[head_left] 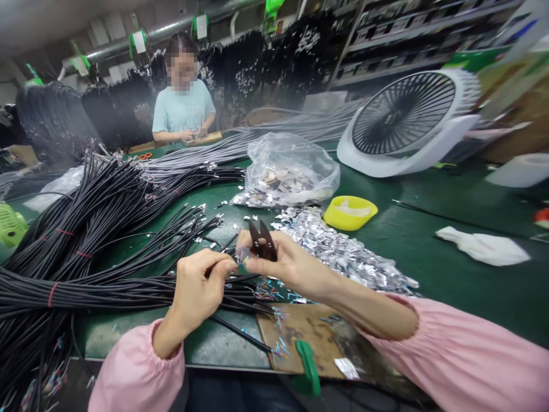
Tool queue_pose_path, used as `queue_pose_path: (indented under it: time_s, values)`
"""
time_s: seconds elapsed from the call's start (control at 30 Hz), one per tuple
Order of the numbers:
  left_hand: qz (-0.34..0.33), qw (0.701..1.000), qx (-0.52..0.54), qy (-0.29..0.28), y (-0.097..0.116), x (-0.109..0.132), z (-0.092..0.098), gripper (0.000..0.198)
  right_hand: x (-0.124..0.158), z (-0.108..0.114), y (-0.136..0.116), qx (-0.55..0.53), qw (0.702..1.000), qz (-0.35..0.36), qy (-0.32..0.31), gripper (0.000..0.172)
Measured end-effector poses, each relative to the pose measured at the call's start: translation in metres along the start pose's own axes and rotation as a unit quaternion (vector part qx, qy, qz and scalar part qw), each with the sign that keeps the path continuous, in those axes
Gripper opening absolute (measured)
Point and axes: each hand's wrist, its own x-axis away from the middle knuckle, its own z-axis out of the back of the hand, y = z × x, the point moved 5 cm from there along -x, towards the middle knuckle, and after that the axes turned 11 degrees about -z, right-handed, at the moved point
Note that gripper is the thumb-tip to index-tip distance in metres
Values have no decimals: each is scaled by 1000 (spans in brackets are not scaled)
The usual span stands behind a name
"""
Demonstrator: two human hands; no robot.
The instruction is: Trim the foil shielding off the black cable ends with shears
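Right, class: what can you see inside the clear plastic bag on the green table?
Inside the clear plastic bag are many small silvery flat pieces, some looking tan. Whatever lies deeper is covered by the upper pieces.

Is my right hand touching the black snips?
Touching. The head view plainly shows your right hand holding the black snips, their blades pointing up.

The table is deep green. The cables are black, banded with red ties; others, the grey cables, are pale. Wire ends show blue and reddish tones. The snips are blackish, the sleeves plain pink, the foil scraps silver, the oval ring bright yellow. The fan pairs white casing with black radial grille; a co-worker's shirt is light blue, faintly printed.
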Motion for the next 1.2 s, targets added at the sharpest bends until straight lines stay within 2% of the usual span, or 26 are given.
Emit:
queue_pose_path:
  time_s: [0.07,0.1,0.13,0.2,0.27,0.3,0.33,0.4,0.43,0.47,0.5,0.57,0.63,0.67,0.77,0.8,0.83,0.87,0.93,0.97,1.0,1.03,1.1,1.2]
  values:
    - [14,1000,6,12,-1,1,-2,16,-1,7,-4,46,995,33,85,34]
    - [21,1000,4,16,-1,2,-2,14,-1,9,-4,47,993,31,107,33]
    - [23,1000,-6,18,1,2,-3,13,-2,9,-1,30,994,13,101,34]
    - [13,999,-43,16,7,1,-3,18,-3,2,6,-28,999,-43,18,36]
    - [3,997,-72,2,13,-1,-4,25,-3,-5,6,-44,997,-45,-46,35]
    - [9,997,-72,-11,14,-2,-5,28,-2,-4,2,-17,999,-9,-38,32]
    - [25,997,-62,-26,14,-3,-5,32,-2,-2,-4,28,999,43,-4,27]
    - [72,996,-13,-52,10,-4,-7,37,1,2,-15,120,979,138,88,22]
    - [95,994,16,-57,8,-4,-8,39,2,3,-17,140,971,156,118,21]
    - [111,991,40,-55,6,-4,-8,39,1,3,-16,134,972,147,126,20]
    - [119,990,56,-46,4,-4,-8,37,-1,3,-12,105,982,114,109,20]
    - [119,991,62,-23,1,-5,-6,34,-6,-3,1,17,999,17,22,28]
    - [114,991,63,-16,0,-4,-7,33,-8,-6,7,-18,999,-27,-35,34]
    - [112,991,65,-20,-1,-4,-8,33,-8,-5,5,2,1000,-11,-21,34]
    - [106,993,53,-29,0,-3,-9,34,-4,5,-8,112,984,93,107,26]
    - [104,993,45,-26,0,-3,-8,34,-3,7,-10,123,978,104,131,24]
    - [104,993,41,-23,0,-3,-8,33,-2,7,-9,112,981,92,128,23]
    - [105,993,44,-21,0,-3,-8,33,-3,5,-6,84,990,62,99,24]
    - [110,992,64,-19,-1,-2,-8,34,-4,-2,3,19,1000,-10,5,29]
    - [114,990,76,-20,-2,-2,-8,34,-4,-5,5,6,999,-25,-26,31]
    - [119,989,86,-21,-3,-1,-9,34,-4,-5,5,16,999,-19,-32,32]
    - [125,987,96,-23,-4,-1,-10,34,-5,-2,3,42,999,5,-10,31]
    - [136,984,112,-25,-6,0,-11,35,-7,9,-4,94,990,63,84,27]
    - [149,979,134,-18,-7,2,-13,38,-7,28,-4,38,979,56,193,25]
